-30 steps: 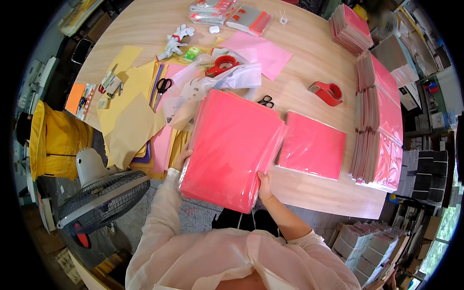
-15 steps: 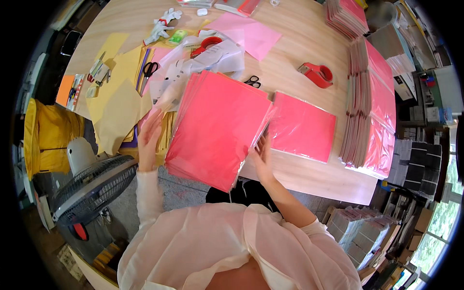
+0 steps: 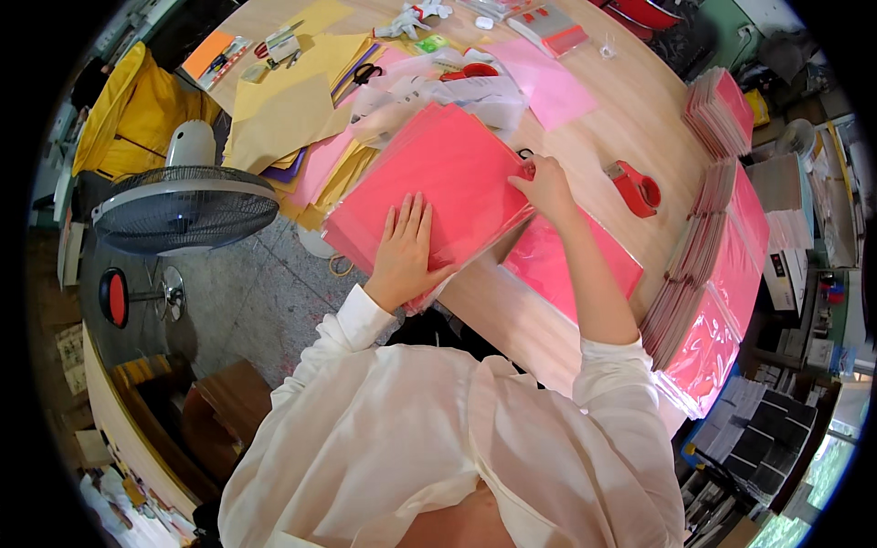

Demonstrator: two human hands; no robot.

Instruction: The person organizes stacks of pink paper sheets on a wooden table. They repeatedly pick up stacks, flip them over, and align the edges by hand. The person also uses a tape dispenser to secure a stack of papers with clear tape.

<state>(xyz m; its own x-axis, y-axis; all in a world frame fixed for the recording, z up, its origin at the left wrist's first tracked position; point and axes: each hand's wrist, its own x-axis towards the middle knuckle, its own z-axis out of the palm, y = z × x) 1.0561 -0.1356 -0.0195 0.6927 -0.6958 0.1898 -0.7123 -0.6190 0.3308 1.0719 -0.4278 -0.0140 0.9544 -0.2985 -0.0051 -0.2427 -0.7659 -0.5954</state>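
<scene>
A stack of pink sheets in clear plastic sleeves (image 3: 457,169) lies slanted at the table's near edge. My left hand (image 3: 405,256) rests flat on its lower part, fingers stretched out. At the stack's upper right corner, my right hand (image 3: 546,190) pinches the edge of a pink sleeved sheet between thumb and fingers. Another sleeved pink pack (image 3: 539,260) lies on the table just to the right, partly covered by my right forearm. Black scissor handles (image 3: 525,153) peek out beyond the stack, mostly hidden.
A red tape dispenser (image 3: 637,190) and tall piles of pink packs (image 3: 731,247) stand on the right. Yellow paper (image 3: 288,114), scissors (image 3: 367,73), crumpled plastic (image 3: 484,96) and gloves (image 3: 411,18) lie farther left. A fan (image 3: 183,215) stands beside the table.
My left hand has moved from the stack's left side onto its top. My right hand has gone from the lower right edge to the upper right corner. The view has turned.
</scene>
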